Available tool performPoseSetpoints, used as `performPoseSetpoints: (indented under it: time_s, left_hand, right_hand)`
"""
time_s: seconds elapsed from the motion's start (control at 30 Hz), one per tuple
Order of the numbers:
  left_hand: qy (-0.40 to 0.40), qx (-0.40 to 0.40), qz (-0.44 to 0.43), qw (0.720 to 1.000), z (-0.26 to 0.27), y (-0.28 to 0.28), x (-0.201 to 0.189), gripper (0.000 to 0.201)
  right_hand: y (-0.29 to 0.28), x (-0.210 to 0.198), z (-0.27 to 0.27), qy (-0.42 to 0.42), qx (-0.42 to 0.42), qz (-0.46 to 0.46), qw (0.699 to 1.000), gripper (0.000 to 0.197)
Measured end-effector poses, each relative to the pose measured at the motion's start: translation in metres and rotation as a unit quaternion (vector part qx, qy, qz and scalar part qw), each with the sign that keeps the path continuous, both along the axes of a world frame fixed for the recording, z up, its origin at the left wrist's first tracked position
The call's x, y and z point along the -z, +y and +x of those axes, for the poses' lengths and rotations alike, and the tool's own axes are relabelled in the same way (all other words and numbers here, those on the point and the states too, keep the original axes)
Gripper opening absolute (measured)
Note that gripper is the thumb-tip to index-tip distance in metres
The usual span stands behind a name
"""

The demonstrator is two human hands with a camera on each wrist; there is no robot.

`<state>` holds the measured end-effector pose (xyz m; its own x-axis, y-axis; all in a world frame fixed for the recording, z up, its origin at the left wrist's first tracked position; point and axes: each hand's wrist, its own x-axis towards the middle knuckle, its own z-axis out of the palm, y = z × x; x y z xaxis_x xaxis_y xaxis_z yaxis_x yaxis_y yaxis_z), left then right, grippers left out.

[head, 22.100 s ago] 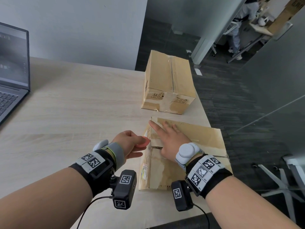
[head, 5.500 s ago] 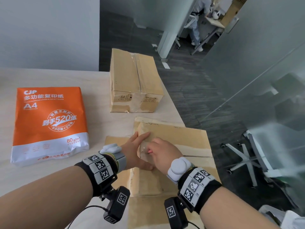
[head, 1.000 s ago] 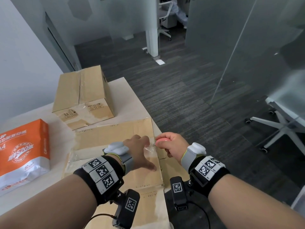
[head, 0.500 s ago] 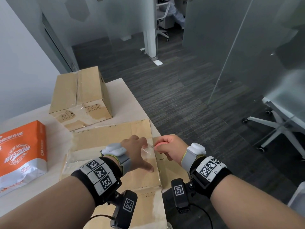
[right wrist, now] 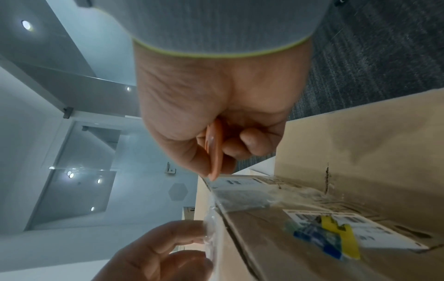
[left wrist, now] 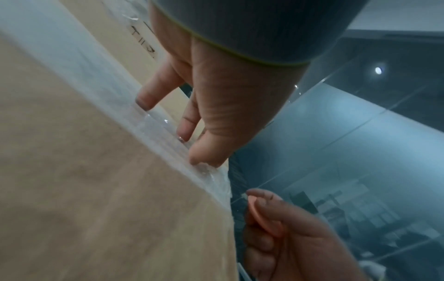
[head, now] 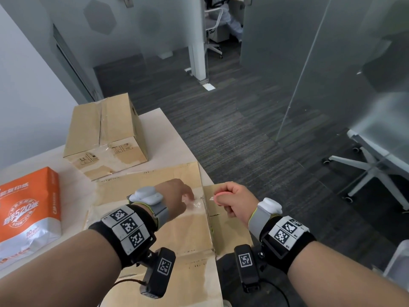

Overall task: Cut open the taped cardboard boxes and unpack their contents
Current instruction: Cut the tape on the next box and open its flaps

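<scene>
Two cardboard boxes are what we have to get through, and by our reading we are partway into the nearer one. Closest to us, our right hand (head: 234, 201) is curled into a fist around a small orange cutter (left wrist: 264, 216), thumb and fingers clamped on its flat body, its tip held just off the box's right edge, where crumpled clear tape (head: 195, 203) wraps over the corner. Our left hand (head: 174, 197) rests on top of the near box (head: 183, 235) with its fingers spread and fairly straight, fingertips (left wrist: 144, 102) pressing down on that tape strip beside the edge. The side flap (head: 221, 218) on the right already stands away from the box, and a shipping label (right wrist: 341, 228) shows on the side wall in the right wrist view; the tape along the top seam looks loosened but not yet cleared, and we cannot tell how much of it is cut through. To the left, an orange ream of A4 copy paper (head: 28, 209) lies on the table (head: 159, 138), so we judge some contents are unpacked. Farther back, the second box (head: 104, 138) stands near the table's far corner, apart from the near box, with its tape still running down the top seam, seemingly untouched. That one is left in full, we reckon.
</scene>
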<state>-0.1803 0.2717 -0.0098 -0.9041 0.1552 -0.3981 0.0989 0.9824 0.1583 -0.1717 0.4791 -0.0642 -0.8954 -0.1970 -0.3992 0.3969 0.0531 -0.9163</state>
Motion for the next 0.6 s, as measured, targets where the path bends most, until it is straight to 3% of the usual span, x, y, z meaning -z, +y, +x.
performPoseSetpoints:
  time_s: [0.1,0.27,0.4,0.47,0.6]
  left_hand:
    - [0.023,0.014,-0.025,0.999,0.000,0.003,0.005,0.039]
    - [0.065,0.037,-0.076,0.994,-0.007,-0.003,0.008,0.068]
    - [-0.006,0.057,-0.132,0.990,-0.025,-0.001,0.005,0.102]
    - [-0.036,0.057,-0.137,0.988,-0.031,0.000,0.001,0.103]
    - [-0.030,0.087,-0.144,0.985,-0.033,0.003,-0.001,0.085]
  right_hand:
    - [0.001,-0.001,0.001,0.017,-0.001,-0.003,1.000,0.007]
    - [0.005,0.003,-0.001,0.005,0.021,-0.006,1.000,0.006]
    - [0.003,0.004,-0.002,0.009,0.042,-0.003,0.999,0.008]
    - [0.000,0.004,-0.003,0.009,0.050,-0.003,0.999,0.012]
    - [-0.010,0.004,-0.011,0.002,0.067,-0.009,0.998,0.014]
